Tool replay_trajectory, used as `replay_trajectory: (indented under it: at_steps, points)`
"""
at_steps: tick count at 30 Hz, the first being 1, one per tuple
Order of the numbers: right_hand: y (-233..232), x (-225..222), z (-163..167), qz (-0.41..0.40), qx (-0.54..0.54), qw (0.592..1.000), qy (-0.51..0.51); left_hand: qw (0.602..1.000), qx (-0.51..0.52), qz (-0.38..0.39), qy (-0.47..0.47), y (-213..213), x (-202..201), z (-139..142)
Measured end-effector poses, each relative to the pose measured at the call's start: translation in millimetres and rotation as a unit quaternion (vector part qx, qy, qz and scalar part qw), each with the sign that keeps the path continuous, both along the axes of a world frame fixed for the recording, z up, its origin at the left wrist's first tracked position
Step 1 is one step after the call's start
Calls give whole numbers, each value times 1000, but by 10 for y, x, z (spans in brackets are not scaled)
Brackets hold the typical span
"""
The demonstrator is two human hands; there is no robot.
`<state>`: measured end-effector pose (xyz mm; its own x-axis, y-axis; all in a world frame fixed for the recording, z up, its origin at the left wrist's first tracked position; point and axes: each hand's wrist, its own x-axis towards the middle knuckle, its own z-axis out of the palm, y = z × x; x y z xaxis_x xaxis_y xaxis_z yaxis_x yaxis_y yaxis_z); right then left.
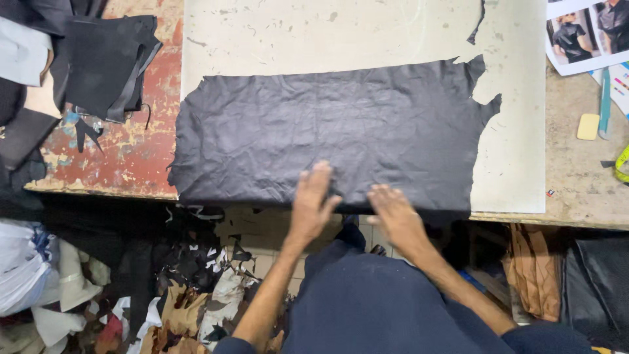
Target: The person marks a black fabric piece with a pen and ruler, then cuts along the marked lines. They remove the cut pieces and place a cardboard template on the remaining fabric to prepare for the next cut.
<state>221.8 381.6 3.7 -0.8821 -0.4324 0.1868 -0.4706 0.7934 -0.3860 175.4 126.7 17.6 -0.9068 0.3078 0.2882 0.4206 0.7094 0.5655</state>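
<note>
Black wrinkled leather hide (334, 134), ragged-edged, flat on pale board (517, 151) atop counter (576, 190); left hand (313, 200), right hand (395, 213) pressing near edge, grip spread, fingers flat.

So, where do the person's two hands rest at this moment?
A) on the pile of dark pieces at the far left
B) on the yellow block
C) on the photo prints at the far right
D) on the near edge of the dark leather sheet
D: both the left hand and the right hand lie flat, fingers spread, on the near edge of the dark leather sheet, on the pale board.
</note>
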Motion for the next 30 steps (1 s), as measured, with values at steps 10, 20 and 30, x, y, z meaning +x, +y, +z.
replay_trajectory:
  at_steps: [10, 20, 30]
  points:
    - [-715, -1528, -75, 192, 133, 971, -56, 966, -157, -207, -9, -4, -1652, -267]
    - [1240, -2542, 131, -291, 57, 954, -48, 965, -171, 200, -22, -2362, -2670, -264]
    - [1699, -2404, 68, -385, -40, 919, 79, 939, -105, 325, -42, -1166, -2329, -246]
